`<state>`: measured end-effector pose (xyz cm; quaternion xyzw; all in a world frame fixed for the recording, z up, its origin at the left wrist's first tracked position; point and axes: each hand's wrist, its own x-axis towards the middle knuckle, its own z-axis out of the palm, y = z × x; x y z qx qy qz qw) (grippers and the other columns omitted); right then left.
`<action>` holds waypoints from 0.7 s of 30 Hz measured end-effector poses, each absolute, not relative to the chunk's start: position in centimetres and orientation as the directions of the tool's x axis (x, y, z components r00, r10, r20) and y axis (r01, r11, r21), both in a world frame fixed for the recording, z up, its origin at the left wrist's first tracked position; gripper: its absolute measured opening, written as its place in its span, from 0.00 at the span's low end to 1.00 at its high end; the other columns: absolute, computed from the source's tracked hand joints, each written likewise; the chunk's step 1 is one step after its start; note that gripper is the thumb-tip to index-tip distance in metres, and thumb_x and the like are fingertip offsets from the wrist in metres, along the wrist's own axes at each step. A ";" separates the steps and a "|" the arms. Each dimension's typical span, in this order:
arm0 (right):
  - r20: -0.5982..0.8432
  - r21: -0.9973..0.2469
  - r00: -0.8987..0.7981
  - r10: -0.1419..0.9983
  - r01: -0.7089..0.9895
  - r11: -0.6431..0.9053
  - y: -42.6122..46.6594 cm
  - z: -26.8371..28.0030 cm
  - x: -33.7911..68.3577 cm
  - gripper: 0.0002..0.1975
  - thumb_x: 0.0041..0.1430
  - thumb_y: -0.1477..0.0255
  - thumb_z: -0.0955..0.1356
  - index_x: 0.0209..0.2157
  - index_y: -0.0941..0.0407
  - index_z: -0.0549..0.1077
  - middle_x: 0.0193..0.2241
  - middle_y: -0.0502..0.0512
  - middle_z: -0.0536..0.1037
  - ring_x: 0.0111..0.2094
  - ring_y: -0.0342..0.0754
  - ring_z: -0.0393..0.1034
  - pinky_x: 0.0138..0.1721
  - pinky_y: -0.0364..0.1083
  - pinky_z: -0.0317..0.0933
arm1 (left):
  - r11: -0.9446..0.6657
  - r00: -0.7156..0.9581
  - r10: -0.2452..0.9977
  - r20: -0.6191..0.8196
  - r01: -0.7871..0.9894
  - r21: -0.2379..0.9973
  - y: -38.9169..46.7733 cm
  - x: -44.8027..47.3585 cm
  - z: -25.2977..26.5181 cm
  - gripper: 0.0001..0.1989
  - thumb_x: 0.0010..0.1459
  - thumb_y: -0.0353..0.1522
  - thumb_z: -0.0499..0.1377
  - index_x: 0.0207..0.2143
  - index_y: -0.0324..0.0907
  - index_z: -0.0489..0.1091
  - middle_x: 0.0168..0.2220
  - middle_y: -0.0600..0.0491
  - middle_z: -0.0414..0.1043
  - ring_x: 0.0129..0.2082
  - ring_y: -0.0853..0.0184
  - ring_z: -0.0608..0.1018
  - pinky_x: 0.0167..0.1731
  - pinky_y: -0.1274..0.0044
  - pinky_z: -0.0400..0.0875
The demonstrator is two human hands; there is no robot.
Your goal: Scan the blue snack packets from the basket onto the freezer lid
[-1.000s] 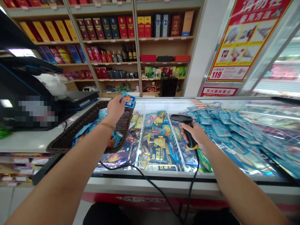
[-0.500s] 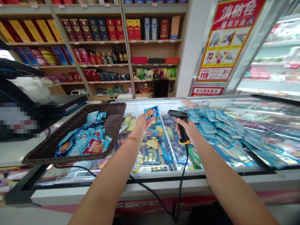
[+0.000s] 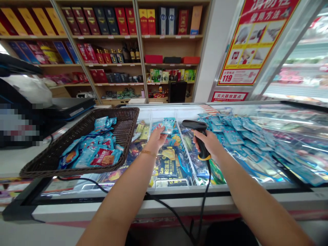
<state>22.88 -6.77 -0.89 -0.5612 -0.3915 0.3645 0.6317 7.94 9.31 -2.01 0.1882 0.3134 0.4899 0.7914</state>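
My left hand (image 3: 157,138) pinches a small light-blue snack packet (image 3: 168,128) above the glass-topped freezer; its printing is blurred. In my right hand (image 3: 208,141) is a black and yellow barcode scanner (image 3: 203,149), gripped by the handle, its head toward the packet. The scanner's cable hangs down over the freezer edge. To the left, a brown wicker basket (image 3: 131,124) holds several blue packets, one with a red label (image 3: 102,157). A spread-out pile of similar blue packets (image 3: 234,137) lies on the freezer top to the right of my right hand.
The chest freezer (image 3: 89,210) spans the front, with frozen goods under its glass. At the left stands a dark counter device (image 3: 69,109). Behind are shelves of boxes and bottles (image 3: 169,36), a red fire-hydrant poster (image 3: 252,44) and, at right, a lit display case.
The packet in my left hand has turned from its printed blue front to a paler side. My right hand and the scanner stay close by, with the scanner handle tilted slightly. The view has shifted a little.
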 end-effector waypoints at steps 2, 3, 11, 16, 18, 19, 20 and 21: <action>0.085 -0.995 0.418 0.905 -0.012 0.099 -6.9 -0.9 22.6 0.25 0.48 0.52 0.76 0.36 0.56 0.69 0.20 0.47 0.73 0.15 0.41 0.64 0.13 0.41 0.59 | 0.431 0.336 0.902 -0.272 -0.653 0.623 9.2 7.8 -2.1 0.15 0.50 0.16 0.63 0.35 0.42 0.68 0.31 0.55 0.75 0.32 0.71 0.79 0.41 0.77 0.75; 0.087 -0.995 0.410 0.908 -0.004 0.097 -6.9 -0.9 22.5 0.25 0.48 0.52 0.76 0.35 0.56 0.69 0.20 0.47 0.73 0.15 0.41 0.64 0.13 0.41 0.59 | 0.405 0.334 0.912 -0.238 -0.639 0.654 9.1 7.7 -2.2 0.14 0.50 0.18 0.63 0.34 0.42 0.67 0.30 0.55 0.74 0.32 0.71 0.78 0.41 0.76 0.75; 0.095 -0.992 0.352 0.931 0.110 0.060 -7.3 -1.2 21.5 0.20 0.53 0.54 0.73 0.35 0.56 0.71 0.20 0.48 0.73 0.15 0.41 0.64 0.14 0.42 0.58 | 0.151 0.132 0.986 -0.098 -0.481 0.864 8.4 8.2 -3.1 0.13 0.48 0.27 0.67 0.31 0.42 0.64 0.28 0.59 0.69 0.31 0.73 0.74 0.39 0.76 0.73; 0.103 -0.989 0.316 0.943 0.133 0.063 -7.3 -1.3 21.5 0.20 0.54 0.54 0.73 0.34 0.57 0.71 0.19 0.49 0.73 0.15 0.41 0.63 0.15 0.42 0.58 | 0.141 0.133 0.988 -0.084 -0.513 0.847 8.0 8.5 -2.5 0.17 0.47 0.30 0.69 0.35 0.43 0.63 0.29 0.57 0.72 0.32 0.70 0.77 0.38 0.74 0.75; 0.107 -0.987 0.299 0.948 0.143 0.067 -7.3 -1.3 21.5 0.20 0.54 0.54 0.73 0.33 0.57 0.71 0.18 0.49 0.73 0.15 0.42 0.63 0.16 0.42 0.58 | 0.139 0.135 0.988 -0.081 -0.501 0.854 7.9 8.5 -2.4 0.16 0.49 0.31 0.68 0.37 0.43 0.65 0.33 0.55 0.74 0.34 0.68 0.78 0.38 0.73 0.75; 0.110 -0.987 0.293 0.950 0.143 0.070 -7.3 -1.3 21.6 0.19 0.54 0.54 0.73 0.33 0.56 0.71 0.17 0.49 0.73 0.15 0.42 0.63 0.16 0.42 0.58 | 0.138 0.132 0.988 -0.083 -0.491 0.860 7.8 8.5 -2.4 0.15 0.50 0.30 0.67 0.37 0.43 0.65 0.34 0.55 0.75 0.35 0.68 0.78 0.38 0.73 0.75; 0.114 -0.987 0.289 0.951 0.142 0.075 -7.3 -1.3 21.6 0.19 0.55 0.54 0.72 0.32 0.56 0.71 0.17 0.49 0.72 0.15 0.42 0.63 0.16 0.42 0.58 | 0.137 0.127 0.988 -0.086 -0.481 0.866 7.8 8.5 -2.4 0.14 0.51 0.30 0.67 0.37 0.43 0.65 0.35 0.54 0.75 0.35 0.68 0.78 0.38 0.73 0.75; 0.117 -0.987 0.284 0.952 0.140 0.079 -7.4 -1.3 21.5 0.19 0.55 0.54 0.72 0.32 0.56 0.71 0.17 0.49 0.72 0.14 0.42 0.63 0.16 0.42 0.58 | 0.134 0.122 0.989 -0.085 -0.473 0.871 7.7 8.5 -2.4 0.13 0.51 0.30 0.66 0.37 0.43 0.64 0.35 0.54 0.75 0.35 0.68 0.78 0.37 0.73 0.75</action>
